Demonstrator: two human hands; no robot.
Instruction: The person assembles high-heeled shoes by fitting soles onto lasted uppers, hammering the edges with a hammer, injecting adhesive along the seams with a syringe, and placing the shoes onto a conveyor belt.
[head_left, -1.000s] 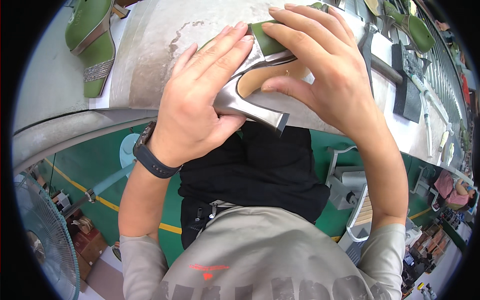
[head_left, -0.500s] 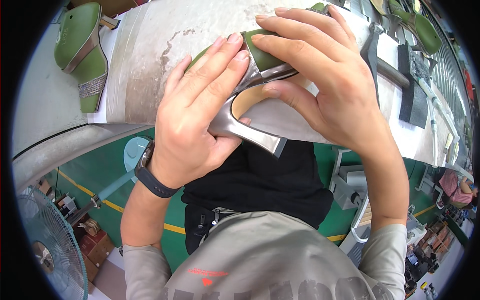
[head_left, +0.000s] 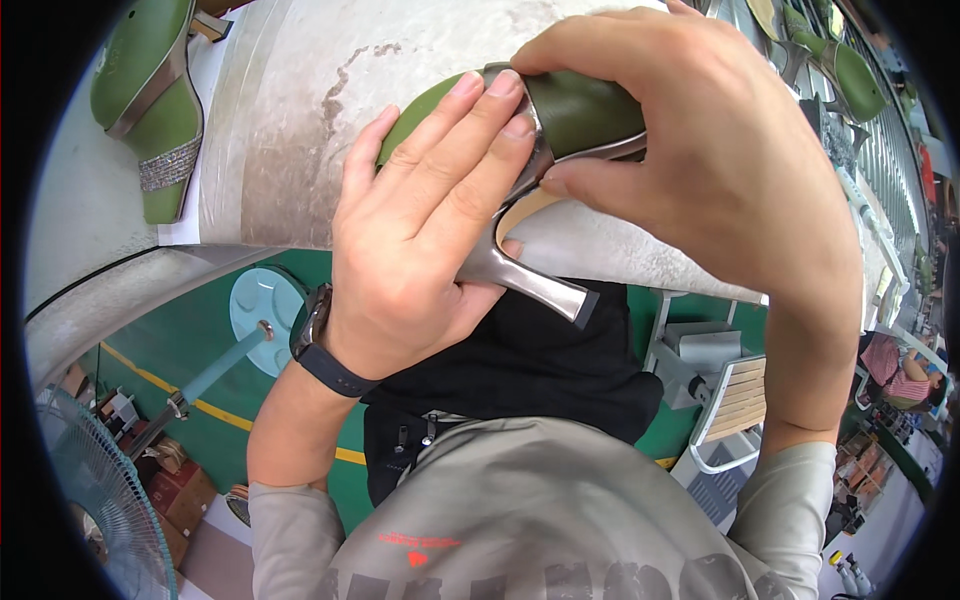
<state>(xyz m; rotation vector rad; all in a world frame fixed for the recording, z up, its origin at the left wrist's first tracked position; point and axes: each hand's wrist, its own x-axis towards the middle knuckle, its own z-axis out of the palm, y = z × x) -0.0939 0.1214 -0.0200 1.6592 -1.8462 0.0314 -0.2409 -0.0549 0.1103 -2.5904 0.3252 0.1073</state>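
A green high-heeled shoe with metallic trim lies on its side over the near edge of the worktable, its silvery heel pointing down to the right. Across the back part of the shoe lies my left hand, fingers on the green insole and thumb curled round behind the heel. My right hand grips the shoe's front part, thumb at the lower trim near the arch and index finger along the upper edge. The toe end is hidden behind my right hand.
Another green heeled shoe with a glittering strap lies on white paper at the left. More green shoes stand at the far right beside a ribbed rack. Below the table are a round light-blue stool, a fan and a wooden-slatted chair.
The shoe and my left hand have moved a little to the right. My right hand has turned and shifted right, baring more of the green front part; its arm now covers the hammer and black block.
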